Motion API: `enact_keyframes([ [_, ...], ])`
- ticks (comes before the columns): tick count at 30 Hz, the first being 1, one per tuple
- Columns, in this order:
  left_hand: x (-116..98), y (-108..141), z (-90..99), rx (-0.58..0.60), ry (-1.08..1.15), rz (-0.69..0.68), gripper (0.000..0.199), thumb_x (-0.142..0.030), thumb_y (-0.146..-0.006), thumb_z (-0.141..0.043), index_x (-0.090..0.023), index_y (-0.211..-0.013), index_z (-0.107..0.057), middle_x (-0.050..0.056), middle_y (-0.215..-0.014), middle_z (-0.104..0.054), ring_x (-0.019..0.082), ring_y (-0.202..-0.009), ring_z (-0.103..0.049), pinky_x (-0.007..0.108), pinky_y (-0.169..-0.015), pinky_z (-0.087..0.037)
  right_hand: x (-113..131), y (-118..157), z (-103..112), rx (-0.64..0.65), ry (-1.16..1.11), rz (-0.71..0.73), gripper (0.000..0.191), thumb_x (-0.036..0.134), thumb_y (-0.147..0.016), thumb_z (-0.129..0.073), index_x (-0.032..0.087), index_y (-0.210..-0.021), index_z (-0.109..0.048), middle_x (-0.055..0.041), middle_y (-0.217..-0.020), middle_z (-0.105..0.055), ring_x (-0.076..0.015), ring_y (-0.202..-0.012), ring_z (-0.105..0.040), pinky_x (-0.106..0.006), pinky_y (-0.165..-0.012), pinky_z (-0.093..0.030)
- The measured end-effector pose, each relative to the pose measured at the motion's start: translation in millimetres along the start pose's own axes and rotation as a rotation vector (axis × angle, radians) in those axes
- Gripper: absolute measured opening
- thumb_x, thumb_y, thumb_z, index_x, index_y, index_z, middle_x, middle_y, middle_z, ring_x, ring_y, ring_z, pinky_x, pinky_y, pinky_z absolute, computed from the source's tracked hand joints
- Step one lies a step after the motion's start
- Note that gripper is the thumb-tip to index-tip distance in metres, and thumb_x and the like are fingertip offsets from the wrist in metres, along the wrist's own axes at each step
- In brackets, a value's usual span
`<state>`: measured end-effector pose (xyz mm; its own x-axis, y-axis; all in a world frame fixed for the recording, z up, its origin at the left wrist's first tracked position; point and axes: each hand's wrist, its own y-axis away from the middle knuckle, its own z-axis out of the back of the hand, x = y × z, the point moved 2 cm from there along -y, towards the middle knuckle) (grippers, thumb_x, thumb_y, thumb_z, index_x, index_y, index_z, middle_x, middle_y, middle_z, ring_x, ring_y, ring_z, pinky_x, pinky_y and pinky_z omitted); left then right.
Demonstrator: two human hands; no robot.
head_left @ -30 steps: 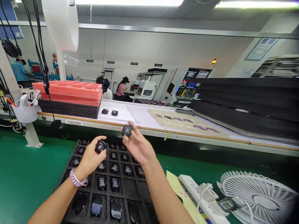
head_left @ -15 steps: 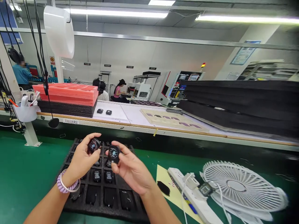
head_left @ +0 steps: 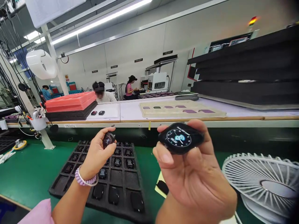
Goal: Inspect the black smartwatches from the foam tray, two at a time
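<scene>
Close to the camera, my right hand (head_left: 193, 174) grips a black smartwatch body (head_left: 181, 138) by its edges, its lit face showing a dial with a blue-white figure. My left hand (head_left: 98, 155) pinches a second dark watch body (head_left: 108, 140) between thumb and fingers, above the far part of the foam tray. The black foam tray (head_left: 116, 179) lies on the green bench with watch bodies in many of its pockets. Several show lit text, such as the watch body (head_left: 102, 173) near my left wrist; those in the nearest row have dark faces.
A white fan (head_left: 263, 183) lies at the right, beside yellow paper (head_left: 161, 188) partly behind my right hand. On the shelf are red foam trays (head_left: 70, 102), two small watch bodies, a beige tray (head_left: 182, 109) and stacked black foam (head_left: 245, 71). Co-workers sit beyond.
My right hand has come up and right, much closer to the camera, with its watch body. My left hand still holds the other one. The view has tilted and shifted.
</scene>
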<state>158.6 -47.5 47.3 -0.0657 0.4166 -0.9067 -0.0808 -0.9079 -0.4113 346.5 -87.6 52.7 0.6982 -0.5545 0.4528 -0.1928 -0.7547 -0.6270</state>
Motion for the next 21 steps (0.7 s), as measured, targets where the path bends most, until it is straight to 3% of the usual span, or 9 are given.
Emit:
enact_keyframes([
  [4,6.7,-1.1,-25.2,0.06,-0.01,0.022,0.049,-0.02,-0.076,-0.064,-0.018,-0.124,-0.056,0.002,-0.09,-0.062,0.013,-0.081,-0.053,0.024,-0.076,-0.045,4.9,-2.2,8.9,-0.007,-0.037,-0.015,0.029,0.034,-0.082,-0.086,0.037,-0.108,-0.074,-0.0028,-0.105,-0.071,-0.0132,-0.058,-0.052,-0.027,-0.054,-0.047],
  [9,28.6,9.8,-19.3,0.055,-0.096,0.083,0.047,-0.018,-0.078,-0.061,-0.017,-0.125,-0.056,0.001,-0.089,-0.06,0.012,-0.077,-0.051,0.023,-0.07,-0.042,-4.1,-5.4,8.8,0.016,-0.007,-0.07,0.029,0.037,-0.083,-0.084,0.038,-0.11,-0.073,-0.0036,-0.106,-0.069,-0.0157,-0.058,-0.05,-0.029,-0.053,-0.044],
  [11,33.2,1.5,-16.5,0.043,-0.108,0.083,0.05,-0.014,-0.077,-0.062,-0.017,-0.127,-0.055,0.001,-0.089,-0.059,0.011,-0.075,-0.051,0.022,-0.069,-0.042,-8.9,-6.1,6.7,0.012,-0.007,-0.096,0.03,0.035,-0.081,-0.086,0.037,-0.109,-0.073,-0.0037,-0.103,-0.07,-0.0151,-0.058,-0.049,-0.028,-0.053,-0.043],
  [14,34.5,-41.5,-19.5,0.064,-0.023,0.092,0.055,-0.007,-0.073,-0.064,-0.016,-0.126,-0.054,-0.001,-0.085,-0.057,0.008,-0.065,-0.047,0.018,-0.059,-0.039,-14.4,-5.4,2.2,-0.004,-0.016,-0.122,0.033,0.032,-0.078,-0.089,0.035,-0.108,-0.074,-0.0042,-0.101,-0.071,-0.0133,-0.056,-0.047,-0.026,-0.052,-0.042],
  [16,36.7,-81.4,-22.5,0.098,0.108,0.245,0.038,-0.008,-0.075,-0.061,-0.015,-0.112,-0.058,-0.006,-0.071,-0.047,0.004,-0.048,-0.031,0.018,-0.045,-0.023,-17.6,-4.5,-1.5,-0.014,-0.007,-0.138,0.035,0.031,-0.078,-0.089,0.034,-0.108,-0.074,-0.0049,-0.101,-0.072,-0.0123,-0.055,-0.046,-0.025,-0.051,-0.042],
  [18,38.4,-114.0,-20.6,0.077,0.15,0.305,0.016,-0.008,-0.076,-0.054,-0.013,-0.091,-0.057,-0.007,-0.064,-0.04,0.003,-0.042,-0.024,0.019,-0.042,-0.014,-21.8,-4.1,-5.3,-0.016,0.009,-0.163,0.034,0.03,-0.078,-0.089,0.033,-0.109,-0.073,-0.0055,-0.102,-0.072,-0.0114,-0.054,-0.047,-0.024,-0.05,-0.042],
  [21,45.8,-126.8,-9.5,0.066,0.178,0.32,0.013,-0.008,-0.074,-0.055,-0.015,-0.085,-0.054,-0.008,-0.062,-0.038,0.002,-0.04,-0.023,0.018,-0.041,-0.012,-30.9,-4.3,-8.0,-0.004,0.036,-0.186,0.033,0.03,-0.08,-0.088,0.032,-0.109,-0.073,-0.0064,-0.103,-0.073,-0.0102,-0.052,-0.047,-0.023,-0.048,-0.043],
])
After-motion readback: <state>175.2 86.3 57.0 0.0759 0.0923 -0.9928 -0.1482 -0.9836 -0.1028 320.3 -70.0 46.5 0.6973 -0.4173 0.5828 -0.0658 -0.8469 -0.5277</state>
